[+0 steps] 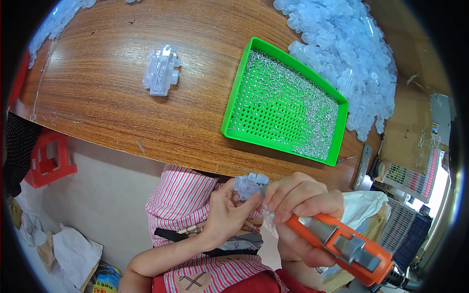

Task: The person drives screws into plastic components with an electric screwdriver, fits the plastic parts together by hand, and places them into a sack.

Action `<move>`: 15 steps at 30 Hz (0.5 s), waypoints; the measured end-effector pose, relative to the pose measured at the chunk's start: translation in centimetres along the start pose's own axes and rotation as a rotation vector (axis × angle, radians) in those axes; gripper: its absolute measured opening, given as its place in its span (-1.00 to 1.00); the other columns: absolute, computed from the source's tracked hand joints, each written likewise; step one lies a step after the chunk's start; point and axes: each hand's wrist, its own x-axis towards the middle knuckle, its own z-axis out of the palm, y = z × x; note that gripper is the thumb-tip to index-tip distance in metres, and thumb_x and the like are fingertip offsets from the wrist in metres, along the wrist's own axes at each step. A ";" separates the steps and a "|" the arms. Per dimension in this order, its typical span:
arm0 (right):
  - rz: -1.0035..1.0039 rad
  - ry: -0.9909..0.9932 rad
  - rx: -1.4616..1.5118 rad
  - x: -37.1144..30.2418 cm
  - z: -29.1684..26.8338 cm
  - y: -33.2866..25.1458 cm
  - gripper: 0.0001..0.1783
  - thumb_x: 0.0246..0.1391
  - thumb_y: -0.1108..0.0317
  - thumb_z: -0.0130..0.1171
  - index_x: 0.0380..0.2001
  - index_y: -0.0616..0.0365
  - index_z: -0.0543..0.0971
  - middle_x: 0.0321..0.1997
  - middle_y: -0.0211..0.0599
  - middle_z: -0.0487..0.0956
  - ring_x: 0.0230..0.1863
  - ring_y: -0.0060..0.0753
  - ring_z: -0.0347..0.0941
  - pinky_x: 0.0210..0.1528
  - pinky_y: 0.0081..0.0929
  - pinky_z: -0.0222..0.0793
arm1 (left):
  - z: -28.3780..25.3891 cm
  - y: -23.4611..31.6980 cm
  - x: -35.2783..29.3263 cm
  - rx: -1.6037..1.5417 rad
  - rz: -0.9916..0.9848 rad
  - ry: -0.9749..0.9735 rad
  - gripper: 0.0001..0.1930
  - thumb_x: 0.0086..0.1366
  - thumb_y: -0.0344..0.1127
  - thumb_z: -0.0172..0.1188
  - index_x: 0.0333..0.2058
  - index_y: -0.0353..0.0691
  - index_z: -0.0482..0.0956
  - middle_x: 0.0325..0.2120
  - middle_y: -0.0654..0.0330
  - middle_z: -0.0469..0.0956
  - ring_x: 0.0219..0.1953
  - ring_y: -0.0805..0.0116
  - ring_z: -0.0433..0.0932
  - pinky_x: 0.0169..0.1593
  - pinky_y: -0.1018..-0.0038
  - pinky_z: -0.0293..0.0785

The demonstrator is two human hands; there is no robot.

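Observation:
My left hand [225,211] is closed around a small translucent plastic part [247,185], held over my lap just off the table's front edge. In my right hand [305,200] is an orange electric screwdriver [337,244], gripped round its body with a grey metal lever on its side. The screwdriver's nose meets the plastic part; its very tip is hidden by the part and my fingers. On the table beyond stands a green tray [286,148] with a perforated bottom, holding many small silver screws [320,112]. A translucent plastic assembly [161,71] lies alone left of it.
A large heap of translucent plastic pieces [342,49] covers the table's far right, with more pieces [58,22] at far left. A thin screwdriver [346,159] lies by the tray's right corner. Below are a red stool [49,158] and crumpled paper [75,254]; crates [410,178] stand at right.

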 end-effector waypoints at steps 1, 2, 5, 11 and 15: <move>0.013 0.028 -0.038 -0.1 0.2 -0.3 -0.19 -0.21 -0.45 0.17 -0.37 0.18 0.36 -0.65 -0.26 0.45 -0.58 -0.33 0.36 -0.53 -0.40 0.35 | 0.1 -0.1 0.0 -0.004 0.006 -0.011 -0.85 0.23 -0.54 0.16 -0.22 -0.39 0.46 -0.37 0.23 0.57 -0.34 0.59 0.52 -0.29 0.61 0.50; 0.014 0.021 -0.040 -0.2 0.2 -0.4 -0.18 -0.22 -0.45 0.17 -0.36 0.19 0.37 -0.65 -0.26 0.45 -0.57 -0.33 0.36 -0.53 -0.40 0.35 | 0.1 -0.3 0.1 -0.015 -0.007 -0.023 -0.85 0.23 -0.53 0.16 -0.22 -0.39 0.46 -0.38 0.23 0.57 -0.35 0.59 0.52 -0.30 0.62 0.50; 0.031 -0.043 -0.023 -0.4 -0.1 -0.4 -0.16 -0.23 -0.45 0.18 -0.30 0.21 0.40 -0.64 -0.24 0.45 -0.57 -0.33 0.36 -0.53 -0.39 0.34 | -0.6 -0.2 0.2 0.039 -0.002 -0.039 -0.84 0.22 -0.53 0.17 -0.22 -0.39 0.47 -0.38 0.23 0.57 -0.35 0.59 0.52 -0.30 0.62 0.49; -0.025 0.126 0.180 1.7 -2.2 -2.3 -0.15 -0.09 -0.43 0.07 -0.15 0.24 0.37 -0.54 -0.22 0.45 -0.48 -0.34 0.36 -0.45 -0.31 0.38 | -0.7 1.1 -0.1 0.191 0.009 -0.098 -0.74 0.21 -0.34 0.27 -0.17 -0.34 0.50 -0.41 0.28 0.56 -0.37 0.67 0.48 -0.31 0.63 0.45; -0.158 0.180 0.088 4.1 -5.6 -0.9 -0.15 0.01 -0.44 -0.10 -0.11 0.23 0.37 -0.62 -0.26 0.38 -0.54 -0.38 0.31 -0.54 -0.43 0.32 | -0.9 2.0 -0.5 0.296 -0.155 -0.229 -0.72 0.23 -0.30 0.25 -0.15 -0.32 0.51 -0.46 0.30 0.53 -0.42 0.64 0.45 -0.35 0.58 0.41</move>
